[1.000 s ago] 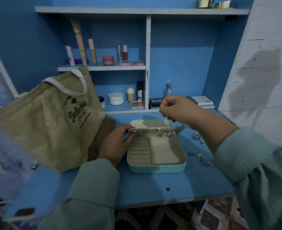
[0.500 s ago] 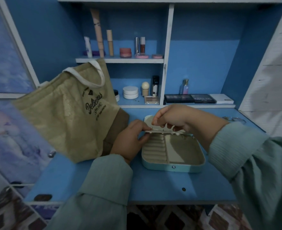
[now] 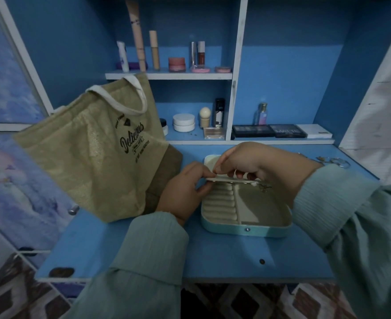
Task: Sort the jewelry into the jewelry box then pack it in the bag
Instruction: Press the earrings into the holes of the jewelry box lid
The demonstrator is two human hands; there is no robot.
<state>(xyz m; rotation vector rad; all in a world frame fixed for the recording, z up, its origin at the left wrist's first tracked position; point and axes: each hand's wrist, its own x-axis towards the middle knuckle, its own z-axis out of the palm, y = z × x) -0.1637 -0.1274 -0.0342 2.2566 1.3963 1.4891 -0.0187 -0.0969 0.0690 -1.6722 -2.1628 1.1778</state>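
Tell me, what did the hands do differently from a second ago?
The right hand came down from above the jewelry box onto its earring flap, fingers now pinching something small there. The left hand kept holding the flap's left end. The box stayed open, and the bag did not move.

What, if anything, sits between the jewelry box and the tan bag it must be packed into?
Only the left hand, which rests on the desk between the jewelry box and the bag and holds the box's flap. No other object visibly lies in that gap.
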